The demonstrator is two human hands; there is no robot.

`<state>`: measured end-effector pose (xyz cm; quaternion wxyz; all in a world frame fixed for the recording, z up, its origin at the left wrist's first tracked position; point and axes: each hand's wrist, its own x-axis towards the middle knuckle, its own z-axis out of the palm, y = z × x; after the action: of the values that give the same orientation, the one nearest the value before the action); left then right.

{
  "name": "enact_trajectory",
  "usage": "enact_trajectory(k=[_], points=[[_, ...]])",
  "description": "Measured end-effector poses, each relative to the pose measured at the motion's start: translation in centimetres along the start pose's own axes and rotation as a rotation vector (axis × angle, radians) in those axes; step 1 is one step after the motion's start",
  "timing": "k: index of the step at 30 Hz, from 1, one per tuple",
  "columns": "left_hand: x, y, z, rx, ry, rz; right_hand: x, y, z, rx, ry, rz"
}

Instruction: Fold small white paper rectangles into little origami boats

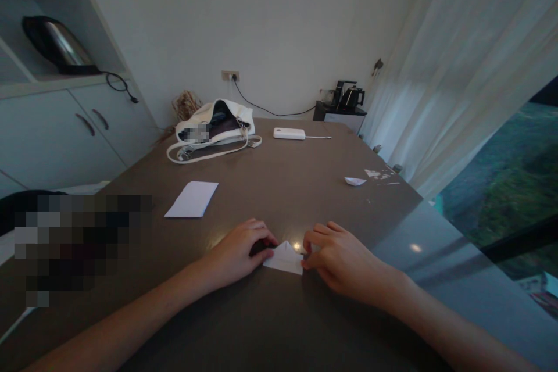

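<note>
A small folded white paper [284, 261] with a pointed top and a wide straight lower edge lies on the brown table in front of me. My left hand [244, 247] pinches its left corner, the thumb and curled fingers close around the edge. On the opposite side, my right hand [337, 253] grips the right edge between thumb and bent fingers. Farther off to the left rests a stack of white paper sheets [192, 200]. A small folded paper boat [354, 181] sits apart toward the right side.
Toward the back of the table [300, 186] stand a white bag [235, 113] with a strap and a white power bank [289, 134] with a short cable. Paper scraps [378, 174] lie near the right edge, by the curtain [418, 87]. A blurred-out area covers the left side.
</note>
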<state>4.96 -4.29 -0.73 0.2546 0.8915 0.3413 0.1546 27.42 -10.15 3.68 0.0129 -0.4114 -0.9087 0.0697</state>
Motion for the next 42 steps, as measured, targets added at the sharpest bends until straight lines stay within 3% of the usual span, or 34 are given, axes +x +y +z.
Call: enact_trajectory(k=[6, 10, 13, 15, 17, 21, 26, 30, 34, 40, 42], points=[[0.3, 0.6, 0.9, -0.006, 0.056, -0.101, 0.3, 0.4, 1.0, 0.075, 0.067, -0.014], [0.3, 0.7, 1.1, -0.074, 0.074, -0.154, 0.7, 0.6, 2.2, 0.193, 0.177, 0.094], [0.1, 0.9, 1.0, -0.152, 0.042, -0.177, 1.0, 0.8, 3.0, 0.298, 0.225, 0.164], [0.0, 1.0, 0.8, -0.188, 0.027, -0.165, 1.1, 1.0, 3.4, 0.320, 0.246, 0.138], [0.0, 1.1, 0.6, -0.148, 0.075, -0.090, 1.2, 1.1, 3.6, 0.271, 0.298, 0.077], [-0.1, 0.9, 0.3, 0.087, 0.167, 0.202, 1.1, 1.3, 3.6, 0.072, 0.386, -0.037], [-0.3, 0.4, 0.6, 0.241, 0.096, 0.325, 1.1, 0.9, 3.8, 0.056, 0.255, -0.118], [-0.2, 0.2, 0.8, 0.163, -0.003, 0.280, 1.1, 0.7, 3.9, 0.184, 0.171, -0.095], [0.0, 0.2, 0.8, 0.073, -0.002, 0.191, 1.4, 0.9, 4.1, 0.376, 0.162, 0.009], [0.1, 0.7, 0.9, -0.050, 0.027, -0.126, 1.8, 0.8, 4.3, 0.627, 0.240, 0.276], [0.1, 0.7, 1.0, -0.061, 0.040, -0.173, 1.9, 0.7, 4.4, 0.634, 0.252, 0.328]])
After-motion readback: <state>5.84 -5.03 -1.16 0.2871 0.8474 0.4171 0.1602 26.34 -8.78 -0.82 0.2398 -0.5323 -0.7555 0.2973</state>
